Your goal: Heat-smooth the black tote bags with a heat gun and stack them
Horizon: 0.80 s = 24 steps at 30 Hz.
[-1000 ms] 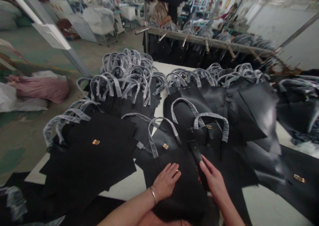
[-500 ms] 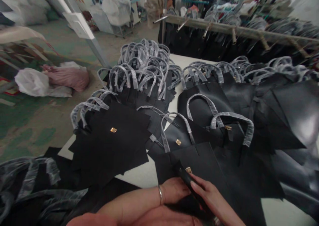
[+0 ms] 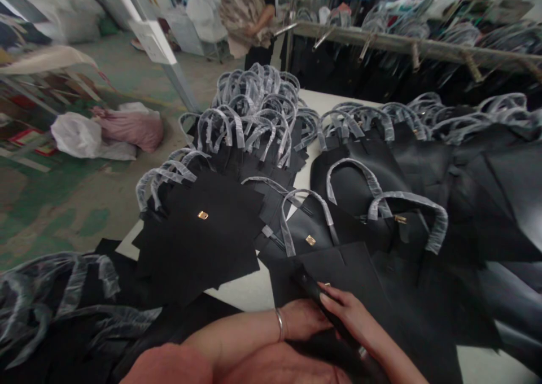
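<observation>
Where the right hand (image 3: pixel 349 316) clenches it, a black bar (image 3: pixel 315 293), tip pointing up-left over a tote (image 3: pixel 334 265)

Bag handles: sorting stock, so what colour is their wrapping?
The plastic wrap looks translucent silvery-grey, clearest in the head view.

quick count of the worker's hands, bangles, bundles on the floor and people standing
hands: 2, left hand and right hand
bangles: 1, metal bangle
floor bundles: 2, white plastic bag and pink cloth bundle
people standing: 1, co-worker
total: 6
</observation>
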Motion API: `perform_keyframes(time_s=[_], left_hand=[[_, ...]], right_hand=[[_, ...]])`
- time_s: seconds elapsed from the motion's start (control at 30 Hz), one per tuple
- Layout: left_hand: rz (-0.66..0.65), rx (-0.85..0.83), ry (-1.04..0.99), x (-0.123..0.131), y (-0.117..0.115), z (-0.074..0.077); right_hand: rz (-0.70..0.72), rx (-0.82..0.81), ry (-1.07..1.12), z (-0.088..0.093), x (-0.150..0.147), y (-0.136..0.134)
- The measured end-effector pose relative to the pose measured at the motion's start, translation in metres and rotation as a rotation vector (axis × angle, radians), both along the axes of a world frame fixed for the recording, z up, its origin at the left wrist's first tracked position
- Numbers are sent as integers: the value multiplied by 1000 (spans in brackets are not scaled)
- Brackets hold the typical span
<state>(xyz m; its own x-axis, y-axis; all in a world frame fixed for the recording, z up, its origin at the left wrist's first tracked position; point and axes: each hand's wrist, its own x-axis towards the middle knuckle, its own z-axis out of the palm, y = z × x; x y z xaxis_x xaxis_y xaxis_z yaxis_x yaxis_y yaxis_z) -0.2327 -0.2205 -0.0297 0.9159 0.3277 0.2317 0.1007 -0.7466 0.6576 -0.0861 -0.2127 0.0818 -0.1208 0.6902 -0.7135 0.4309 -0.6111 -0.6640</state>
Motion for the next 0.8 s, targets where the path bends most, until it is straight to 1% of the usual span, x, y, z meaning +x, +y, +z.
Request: perform_keyframes(time_s=[0.13, 0.2, 0.27, 0.33, 0.4, 0.5, 0.6, 0.63, 0.7, 0.77, 0.8], left_hand=[[-3, -8, 72, 2, -2, -5], [-3, -2, 80, 2, -3, -7], [6, 16, 54, 2, -5, -8], [19, 45, 16, 0, -6, -7], [33, 77, 2, -2, -6, -6], [36, 111, 38, -2, -7, -8], [31, 154, 48, 2, -7, -13], [36, 166, 38, 4, -7, -14], [44, 181, 23, 7, -7, -14], [43, 196, 40, 6, -8, -10], [51, 211, 66, 5, -9, -7]], right_hand=[[46, 233, -39, -4, -11, 9], [14, 273, -36, -1, -10, 8], [-48, 241, -20, 7, -3, 2], [-107, 163, -1, 16, 8, -8], [-119, 70, 11, 22, 17, -17], [-68, -13, -8, 17, 17, -25], [-28, -28, -31, 4, 1, -21], [-18, 8, -46, 1, -6, -18], [8, 137, -78, 0, -17, -11], [29, 254, -81, 4, -20, -8], [34, 287, -63, 6, -17, -9]])
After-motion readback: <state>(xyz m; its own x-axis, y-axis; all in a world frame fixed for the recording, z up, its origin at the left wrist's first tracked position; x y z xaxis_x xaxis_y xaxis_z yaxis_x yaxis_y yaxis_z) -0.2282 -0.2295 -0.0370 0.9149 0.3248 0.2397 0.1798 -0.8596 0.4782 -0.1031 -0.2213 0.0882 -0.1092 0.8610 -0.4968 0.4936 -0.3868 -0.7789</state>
